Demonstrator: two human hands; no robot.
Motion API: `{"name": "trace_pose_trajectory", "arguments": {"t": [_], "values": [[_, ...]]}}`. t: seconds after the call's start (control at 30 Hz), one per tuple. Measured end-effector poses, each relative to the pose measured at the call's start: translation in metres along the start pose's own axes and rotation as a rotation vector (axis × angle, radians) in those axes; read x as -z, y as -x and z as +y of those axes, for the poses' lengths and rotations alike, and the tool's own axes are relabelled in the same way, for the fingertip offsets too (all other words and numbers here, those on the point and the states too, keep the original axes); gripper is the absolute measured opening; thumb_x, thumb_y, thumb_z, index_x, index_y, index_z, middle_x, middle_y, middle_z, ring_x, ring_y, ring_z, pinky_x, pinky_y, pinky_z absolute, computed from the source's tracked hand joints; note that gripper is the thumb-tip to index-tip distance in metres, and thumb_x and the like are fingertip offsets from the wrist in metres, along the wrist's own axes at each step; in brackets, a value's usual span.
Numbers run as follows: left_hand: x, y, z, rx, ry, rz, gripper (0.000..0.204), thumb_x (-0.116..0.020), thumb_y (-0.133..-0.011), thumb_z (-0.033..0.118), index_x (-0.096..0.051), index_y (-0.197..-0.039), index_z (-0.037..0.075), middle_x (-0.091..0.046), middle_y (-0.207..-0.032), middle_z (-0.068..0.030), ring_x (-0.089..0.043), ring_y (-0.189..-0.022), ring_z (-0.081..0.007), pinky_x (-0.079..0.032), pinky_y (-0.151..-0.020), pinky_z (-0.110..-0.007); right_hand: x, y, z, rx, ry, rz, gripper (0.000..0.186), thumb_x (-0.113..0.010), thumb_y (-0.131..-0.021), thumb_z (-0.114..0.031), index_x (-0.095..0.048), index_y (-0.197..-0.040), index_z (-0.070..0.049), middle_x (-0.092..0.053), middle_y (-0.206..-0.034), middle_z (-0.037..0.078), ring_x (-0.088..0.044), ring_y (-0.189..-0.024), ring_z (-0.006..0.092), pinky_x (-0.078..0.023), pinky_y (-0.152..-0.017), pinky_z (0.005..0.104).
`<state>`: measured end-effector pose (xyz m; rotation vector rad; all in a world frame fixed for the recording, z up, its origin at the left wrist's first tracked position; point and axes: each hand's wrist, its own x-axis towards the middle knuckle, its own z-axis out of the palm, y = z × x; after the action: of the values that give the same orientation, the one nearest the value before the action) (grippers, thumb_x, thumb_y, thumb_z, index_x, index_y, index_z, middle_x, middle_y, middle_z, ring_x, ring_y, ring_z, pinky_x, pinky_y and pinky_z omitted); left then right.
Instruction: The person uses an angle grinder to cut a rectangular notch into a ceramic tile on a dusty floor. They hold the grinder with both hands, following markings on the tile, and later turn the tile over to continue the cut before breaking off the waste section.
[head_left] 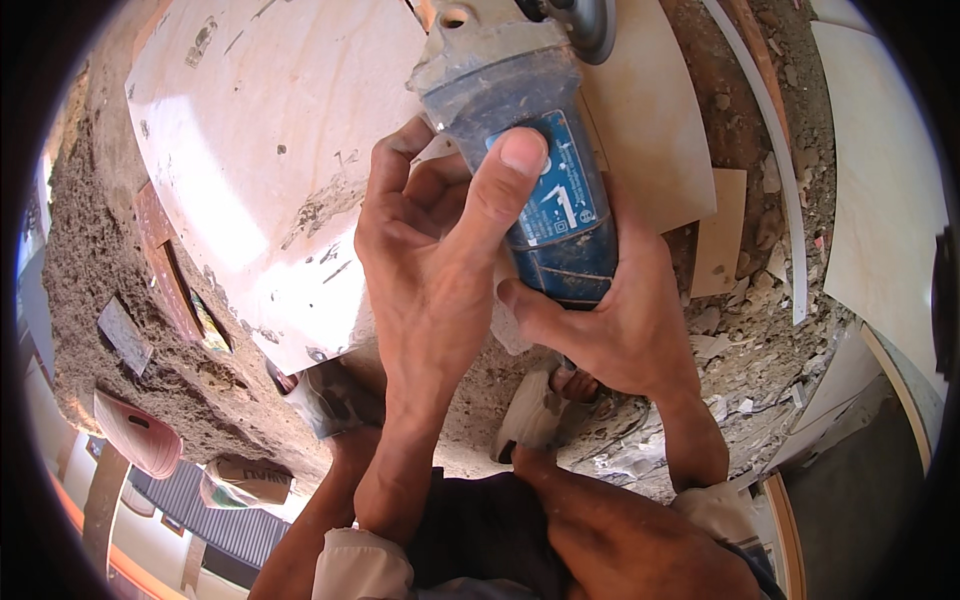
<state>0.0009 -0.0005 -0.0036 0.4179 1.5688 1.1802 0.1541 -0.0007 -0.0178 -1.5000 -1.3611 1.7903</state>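
Note:
An angle grinder (545, 235) with a grey metal head and a dusty blue body is held upright in the picture at centre top, a round dark disc partly showing at its upper right. My left hand (430, 250) grips it from the left, thumb pressed on the blue body and fingers curled behind. My right hand (620, 320) wraps round the lower body from the right, thumb lying across its bottom end. Beneath the grinder lies a large pale marbled tile (235, 170) with scuffs and bright sunlight on it.
More tile pieces (870, 160) and a long narrow strip (775, 130) lie to the right among rubble. On the left are broken scraps (125, 330), dirt, a pink object (137, 430) and a brown bag (248, 478). My sandalled feet (530, 410) are below.

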Motion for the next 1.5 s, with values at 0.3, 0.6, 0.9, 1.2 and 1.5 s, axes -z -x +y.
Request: {"name": "trace_pose_trajectory", "arguments": {"t": [0.3, 0.6, 0.9, 1.2, 1.5], "values": [[0.0, 0.001, 0.0, -0.005, -0.025, 0.011, 0.089, -0.095, -0.093, 0.043, -0.052, -0.147, -0.013, -0.078, -0.112, -0.0205, -0.076, -0.097, -0.0187, -0.06, -0.081, -0.028, 0.003, -0.001, -0.001, 0.016, 0.043, -0.01, 0.072, -0.093, -0.081, -0.013, -0.056, -0.14, 0.003, -0.071, -0.114, 0.01, -0.072, -0.098, 0.0164, -0.062, -0.086, 0.0352], [-0.001, 0.001, 0.0, -0.001, -0.043, 0.018, 0.089, -0.095, -0.093, 0.044, -0.052, -0.147, -0.013, -0.078, -0.11, -0.02, -0.076, -0.094, -0.0173, -0.059, -0.075, -0.026, 0.003, 0.0, -0.005, -0.014, 0.04, -0.011, 0.073, -0.094, -0.08, -0.013, -0.056, -0.141, 0.002, -0.071, -0.114, 0.01, -0.072, -0.1, 0.0176, -0.061, -0.088, 0.0362], [0.017, -0.005, -0.012, -0.204, -0.235, 0.149, 0.067, -0.065, -0.115, 0.05, -0.062, -0.142, -0.011, -0.079, -0.114, -0.0192, -0.076, -0.104, -0.0219, -0.054, -0.103, -0.037, 0.005, -0.002, -0.005, -0.021, 0.053, 0.011, 0.064, -0.093, -0.082, -0.016, -0.06, -0.134, 0.002, -0.072, -0.106, 0.009, -0.071, -0.091, 0.0154, -0.061, -0.083, 0.0343], [0.235, -0.1, 0.023, -0.343, -1.118, 0.858, 0.093, -0.075, -0.094, 0.076, -0.069, -0.14, -0.005, -0.062, -0.154, -0.0264, -0.069, -0.13, -0.0347, -0.062, -0.099, -0.059, 0.004, 0.0, -0.007, -0.02, 0.033, -0.009, 0.059, -0.093, -0.084, -0.022, -0.061, -0.127, 0.001, -0.072, -0.096, 0.006, -0.071, -0.083, 0.0133, -0.06, -0.076, 0.032], [0.254, -0.122, 0.013, -0.196, -0.834, 0.667, 0.117, -0.083, -0.087, 0.079, -0.054, -0.153, -0.014, -0.077, -0.119, -0.0227, -0.075, -0.104, -0.02, -0.061, -0.089, -0.042, 0.005, 0.002, -0.008, -0.042, 0.032, -0.01, 0.058, -0.092, -0.084, -0.02, -0.062, -0.129, 0.001, -0.072, -0.094, 0.007, -0.07, -0.079, 0.0127, -0.06, -0.073, 0.0316]]}}
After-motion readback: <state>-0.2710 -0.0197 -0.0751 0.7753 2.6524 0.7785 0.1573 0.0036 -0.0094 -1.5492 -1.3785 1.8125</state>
